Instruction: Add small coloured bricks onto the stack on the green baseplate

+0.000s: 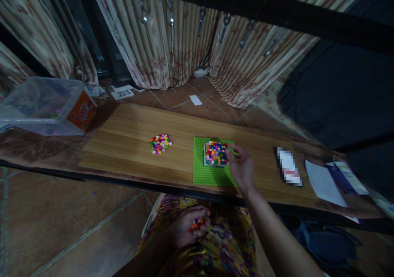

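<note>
R hand (pixel 241 164) reaching to brick block (pixel 215 153); L hand (pixel 185 228) cupping loose bricks (pixel 196 225).
Multicol. brick block is sitting on far half of green baseplate (pixel 212 178), ctr-R of wood board (pixel 132 133). R hand is hovering at block's R edge, fingers half bent; can't tell if touching or gripping anything. L hand is lying palm-up over lap (pixel 224 236), fingers curling round loose bricks (mostly red/orange). Brick pile (pixel 160 144), mixed cols., is lying on board L of baseplate, well apart. Clear bin (pixel 40 104) w/ orange label (pixel 81 111) is standing far L; blurred item (pixel 288 167) & white sheet (pixel 324 182) are lying R of R hand.
</note>
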### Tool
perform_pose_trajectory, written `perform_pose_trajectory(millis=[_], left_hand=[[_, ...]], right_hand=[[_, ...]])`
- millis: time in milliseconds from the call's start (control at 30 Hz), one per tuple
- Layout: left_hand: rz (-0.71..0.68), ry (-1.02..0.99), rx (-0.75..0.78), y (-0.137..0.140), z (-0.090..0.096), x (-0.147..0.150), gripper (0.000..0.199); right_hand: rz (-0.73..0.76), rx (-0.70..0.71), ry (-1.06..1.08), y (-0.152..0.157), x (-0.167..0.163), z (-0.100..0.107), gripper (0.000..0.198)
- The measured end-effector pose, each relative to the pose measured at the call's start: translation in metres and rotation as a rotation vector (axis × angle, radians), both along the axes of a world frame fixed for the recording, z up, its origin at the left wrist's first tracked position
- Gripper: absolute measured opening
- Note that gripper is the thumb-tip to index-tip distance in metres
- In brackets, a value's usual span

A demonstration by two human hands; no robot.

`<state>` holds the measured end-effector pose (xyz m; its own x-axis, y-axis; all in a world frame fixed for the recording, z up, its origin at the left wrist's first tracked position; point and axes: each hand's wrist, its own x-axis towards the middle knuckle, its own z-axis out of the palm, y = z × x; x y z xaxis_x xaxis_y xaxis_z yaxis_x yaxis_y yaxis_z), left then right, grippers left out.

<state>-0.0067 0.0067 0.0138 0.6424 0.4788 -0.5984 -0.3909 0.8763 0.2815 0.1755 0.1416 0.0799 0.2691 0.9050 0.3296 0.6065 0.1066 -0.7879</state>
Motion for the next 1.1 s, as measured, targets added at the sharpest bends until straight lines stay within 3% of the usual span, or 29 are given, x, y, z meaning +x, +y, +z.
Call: perform_pose_trajectory(millis=[300, 667, 867, 1033, 1100], left_hand=[[-0.006, -0.012, 0.013, 0.000, 0.001, 0.000, 0.021], [-0.011, -0.020, 0.033, 0.001, -0.004, 0.001, 0.026], [0.017, 0.021, 0.065, -0.003, -0.006, 0.001, 0.029], [0.025, 0.023, 0.037, -0.006, -0.004, -0.001, 0.031], [0.029, 0.015, 0.021, -0.006, -0.002, -0.001, 0.031]], right_hand=[[-0.036, -0.070, 0.036, 0.009, -0.008, -0.024, 0.047], [-0.012, -0.003, 0.012, 0.004, -0.017, -0.027, 0.041], [0.006, -0.026, 0.119, 0.004, -0.016, -0.026, 0.044], [-0.069, 0.033, 0.160, -0.026, -0.012, -0.011, 0.038], [-0.022, 0.011, 0.137, -0.052, -0.013, -0.005, 0.031]])
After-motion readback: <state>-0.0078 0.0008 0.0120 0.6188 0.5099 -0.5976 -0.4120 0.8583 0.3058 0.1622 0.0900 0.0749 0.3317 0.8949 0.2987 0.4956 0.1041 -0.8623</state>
